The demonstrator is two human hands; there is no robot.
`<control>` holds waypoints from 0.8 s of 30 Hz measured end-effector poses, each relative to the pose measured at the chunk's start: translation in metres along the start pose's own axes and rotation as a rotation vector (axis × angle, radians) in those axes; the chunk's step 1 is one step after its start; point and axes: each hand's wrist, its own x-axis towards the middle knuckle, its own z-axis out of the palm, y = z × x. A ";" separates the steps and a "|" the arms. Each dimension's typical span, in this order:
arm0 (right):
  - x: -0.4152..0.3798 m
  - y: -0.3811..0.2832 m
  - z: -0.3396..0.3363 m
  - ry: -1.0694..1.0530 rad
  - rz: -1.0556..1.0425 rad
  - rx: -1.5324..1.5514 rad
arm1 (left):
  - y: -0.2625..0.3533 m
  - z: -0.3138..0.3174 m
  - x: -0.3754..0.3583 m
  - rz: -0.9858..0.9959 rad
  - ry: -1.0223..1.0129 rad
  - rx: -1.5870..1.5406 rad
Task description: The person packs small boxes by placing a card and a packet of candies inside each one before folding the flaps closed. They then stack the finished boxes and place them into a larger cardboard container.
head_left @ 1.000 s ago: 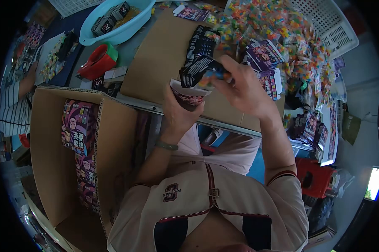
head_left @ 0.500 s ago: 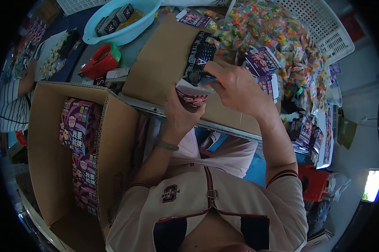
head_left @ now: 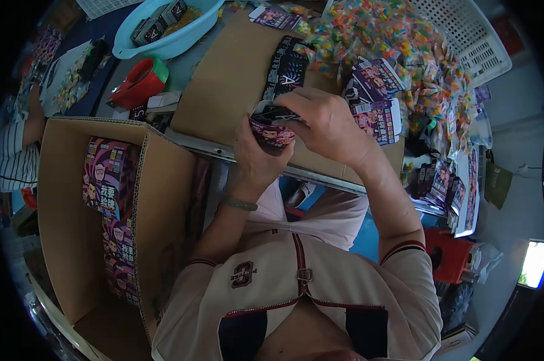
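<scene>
Cluttered desk (head_left: 181, 72) up top, with a flat cardboard sheet (head_left: 223, 90) laid over the near edge and a huge heap of colourful candy bags (head_left: 416, 54) spilling out of a white basket (head_left: 476, 36) on the right side.

Both hands are on 1 small printed box (head_left: 272, 131), held just above the near edge of that cardboard sheet. Left hand (head_left: 257, 159) wraps it from below, grip closed around the body. Right hand (head_left: 323, 123) sits on top, fingers (head_left: 290, 103) curled down and pressing on the dark top flap, so that grip is closed on the box too. Can't tell what's inside, the hands cover most of it.

Just behind the hands there's a stack of flat black cartons (head_left: 287, 66), and more purple printed ones (head_left: 380, 78) lie against the candy heap. Far left on the desk: a light blue basin (head_left: 163, 36) with a few dark boxes in it, and a red tape dispenser (head_left: 139, 84) near it.

Off the left side sits a big open cardboard box (head_left: 157, 198) with finished purple boxes (head_left: 106, 180) stacked along its wall. Another person's striped sleeve (head_left: 13, 156) shows at the far left.
</scene>
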 end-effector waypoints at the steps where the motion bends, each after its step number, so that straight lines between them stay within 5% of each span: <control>1: -0.005 0.002 0.005 0.054 -0.042 -0.026 | 0.000 -0.001 0.000 -0.007 -0.025 -0.013; 8: -0.007 -0.002 0.009 0.060 -0.042 0.001 | 0.000 -0.001 -0.004 -0.013 0.007 -0.040; 10: -0.015 0.008 0.016 0.395 0.014 0.038 | -0.002 -0.001 -0.007 -0.046 0.003 -0.069; 13: -0.036 0.004 0.030 0.528 0.030 0.051 | 0.000 -0.005 -0.007 -0.072 -0.001 -0.070; 18: -0.067 0.002 0.075 0.492 0.195 0.124 | 0.005 -0.009 0.000 -0.030 0.006 -0.018; 24: -0.059 0.001 0.064 0.486 0.409 0.605 | -0.012 -0.042 0.034 0.228 -0.120 -0.194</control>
